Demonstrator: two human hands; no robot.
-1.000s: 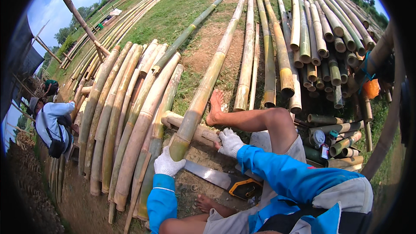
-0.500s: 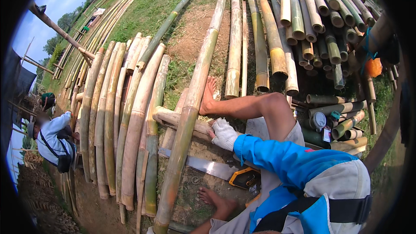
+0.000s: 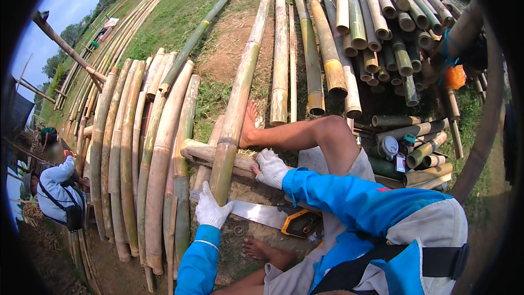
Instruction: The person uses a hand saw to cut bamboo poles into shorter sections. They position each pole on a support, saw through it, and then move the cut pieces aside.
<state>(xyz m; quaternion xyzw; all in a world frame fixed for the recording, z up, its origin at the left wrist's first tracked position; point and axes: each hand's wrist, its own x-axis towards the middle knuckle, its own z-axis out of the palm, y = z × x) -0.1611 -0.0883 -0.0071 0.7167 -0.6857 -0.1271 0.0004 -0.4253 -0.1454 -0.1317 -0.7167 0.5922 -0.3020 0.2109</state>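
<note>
Bamboo pole (image 3: 236, 110) is the thing in hand: a long green-to-tan culm running from the person's lap far out across the grass, its near end lying over a short cross log (image 3: 204, 153). The left hand (image 3: 212, 210), in a white knit glove, presses against the pole's cut end, fingers together on its left side; whether they wrap fully round it cannot be told. The right hand (image 3: 271, 168), also gloved, rests on the cross log just right of the pole, fingers curled loosely, clamped on nothing that shows. A bare foot (image 3: 248, 125) braces against the pole's right flank just beyond the log.

A second ago the pole's end sat higher, with the left hand cupped under it; half a second ago that hand was out of sight. Now it is back at the butt and the pole lies flatter, so the pole seems to have been slid or reseated on its rest rather than cut.

Right of the pole's end, a handsaw (image 3: 270, 214) with a yellow-and-black handle lies untouched on the ground. Left of the pole, thick tan culms (image 3: 147, 158) lie side by side; further left a second person (image 3: 57, 191) crouches. Right of it, stacked cut poles (image 3: 382, 38) show their open ends.
</note>
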